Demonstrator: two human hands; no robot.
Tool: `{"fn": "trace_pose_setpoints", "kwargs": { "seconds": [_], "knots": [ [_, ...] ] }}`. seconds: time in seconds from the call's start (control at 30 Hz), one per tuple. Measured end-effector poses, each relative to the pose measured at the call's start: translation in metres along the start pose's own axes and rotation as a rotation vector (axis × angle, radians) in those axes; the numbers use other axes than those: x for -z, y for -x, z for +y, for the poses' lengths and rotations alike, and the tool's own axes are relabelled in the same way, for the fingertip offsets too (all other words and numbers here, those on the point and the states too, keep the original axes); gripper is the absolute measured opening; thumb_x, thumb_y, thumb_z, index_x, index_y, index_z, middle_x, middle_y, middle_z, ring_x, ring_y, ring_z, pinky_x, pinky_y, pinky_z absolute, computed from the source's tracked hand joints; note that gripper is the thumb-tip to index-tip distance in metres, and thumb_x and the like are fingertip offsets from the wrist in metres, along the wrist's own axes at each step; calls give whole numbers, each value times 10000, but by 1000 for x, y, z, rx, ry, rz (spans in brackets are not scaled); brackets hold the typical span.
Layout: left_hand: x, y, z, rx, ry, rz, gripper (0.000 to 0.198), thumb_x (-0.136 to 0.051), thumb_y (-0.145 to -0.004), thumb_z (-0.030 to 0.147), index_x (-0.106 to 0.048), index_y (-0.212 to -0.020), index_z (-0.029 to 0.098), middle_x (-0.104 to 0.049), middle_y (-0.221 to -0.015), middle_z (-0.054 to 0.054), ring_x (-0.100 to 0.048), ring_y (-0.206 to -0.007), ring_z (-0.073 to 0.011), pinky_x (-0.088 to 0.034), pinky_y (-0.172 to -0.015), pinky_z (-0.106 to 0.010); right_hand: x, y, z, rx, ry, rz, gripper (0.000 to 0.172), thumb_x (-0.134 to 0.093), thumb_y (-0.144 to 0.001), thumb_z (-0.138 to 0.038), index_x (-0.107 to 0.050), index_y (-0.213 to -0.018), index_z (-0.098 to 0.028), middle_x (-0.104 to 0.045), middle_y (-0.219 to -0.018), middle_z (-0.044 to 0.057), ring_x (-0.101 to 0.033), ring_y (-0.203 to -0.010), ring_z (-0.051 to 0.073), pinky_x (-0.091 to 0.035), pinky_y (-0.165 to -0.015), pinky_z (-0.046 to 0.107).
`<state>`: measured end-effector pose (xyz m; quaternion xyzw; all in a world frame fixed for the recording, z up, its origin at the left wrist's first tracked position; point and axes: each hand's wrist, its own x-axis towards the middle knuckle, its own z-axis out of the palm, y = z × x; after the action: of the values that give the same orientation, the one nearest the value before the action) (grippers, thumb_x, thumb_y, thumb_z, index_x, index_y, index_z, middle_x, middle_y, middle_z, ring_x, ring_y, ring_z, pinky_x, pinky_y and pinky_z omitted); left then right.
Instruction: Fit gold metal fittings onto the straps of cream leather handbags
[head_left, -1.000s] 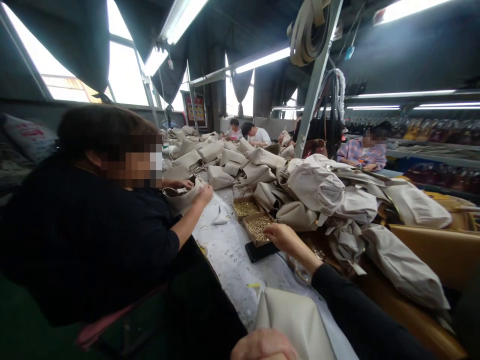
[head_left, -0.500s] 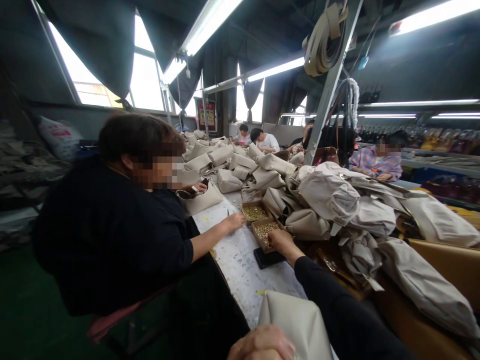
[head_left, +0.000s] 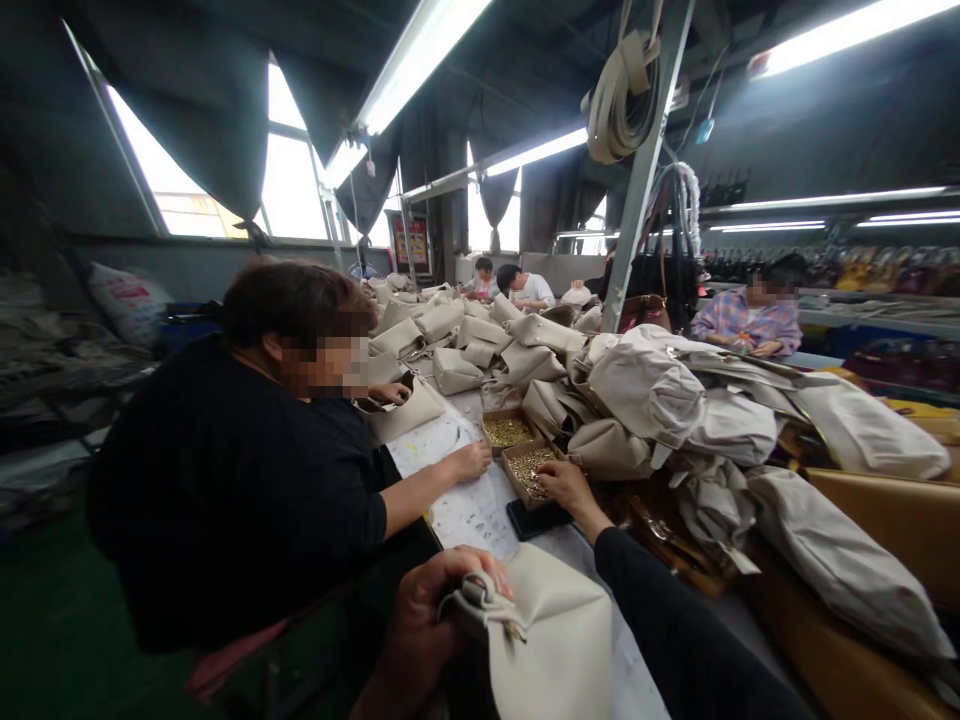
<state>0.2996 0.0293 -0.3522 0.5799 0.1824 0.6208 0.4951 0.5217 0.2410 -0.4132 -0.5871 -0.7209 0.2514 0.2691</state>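
Observation:
In the head view, a cream handbag point(head_left: 559, 625) stands tilted at the bottom, with a looped strap and a small metal piece at its edge. My left hand point(head_left: 427, 605) grips that edge beside the loop. My right hand point(head_left: 566, 487) reaches forward to a small cardboard box point(head_left: 517, 490) of tiny gold-coloured metal parts point(head_left: 531, 466). Its fingertips are drawn together at the parts; whatever lies between them is too small to make out. A second box point(head_left: 491, 430) with similar gold parts point(head_left: 507, 431) adjoins the first. A black phone-like slab point(head_left: 534, 520) lies below my right hand.
At the left a co-worker in black point(head_left: 240, 500) has one hand point(head_left: 469, 461) beside the boxes and another in a cream bag point(head_left: 405, 408). Cream bags point(head_left: 457, 370) are piled along the table point(head_left: 465, 510). Pale cloth bundles point(head_left: 652, 380) lie right. A metal post point(head_left: 649, 165) rises behind.
My left hand and the cream handbag have come up into view, exposing the bag's edge and strap loop. My right hand stays at the box. The co-worker's near hand has shifted slightly.

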Motion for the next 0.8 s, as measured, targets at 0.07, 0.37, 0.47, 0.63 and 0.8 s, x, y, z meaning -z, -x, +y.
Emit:
{"fn": "trace_pose_setpoints", "kwargs": {
  "seconds": [0.07,0.37,0.47,0.63,0.8],
  "knots": [
    [-7,1,-8,24,72,12,183,-777,-864,279,-632,-835,169,-686,-807,-37,-671,-775,-185,-559,-728,-314,5,3,-2,-19,-199,45,320,-663,-939,-447,-711,-925,-130,-723,-848,42,-690,-819,205,-550,-788,359],
    [-42,-5,-45,109,203,111,243,-811,-827,315,-631,-772,161,-659,-755,-24,-662,-745,-189,-557,-707,-328,48,85,-10,-41,-887,64,457,-810,-708,-477,-753,-982,-115,-700,-790,64,-617,-710,166,-506,-701,287],
    [-52,-10,-49,147,234,99,235,-824,-815,319,-653,-778,163,-669,-754,-22,-672,-760,-197,-563,-736,-351,69,126,-18,-2,-1005,-2,488,-880,-688,-421,-726,-1071,-162,-671,-771,12,-591,-706,145,-487,-698,265],
    [-64,-15,-48,129,235,34,142,-804,-837,242,-691,-778,179,-689,-755,-16,-682,-747,-192,-562,-756,-364,107,177,-46,123,-926,-235,295,-840,-814,-403,-711,-891,-148,-672,-793,12,-574,-695,123,-450,-641,231],
    [-68,-9,-37,82,135,-4,155,-804,-835,230,-675,-766,182,-693,-766,-10,-677,-741,-182,-579,-771,-374,126,204,-78,460,-689,-268,216,-641,-1012,-329,-749,-940,-156,-709,-889,35,-629,-822,135,-472,-764,234]
  ]
}}
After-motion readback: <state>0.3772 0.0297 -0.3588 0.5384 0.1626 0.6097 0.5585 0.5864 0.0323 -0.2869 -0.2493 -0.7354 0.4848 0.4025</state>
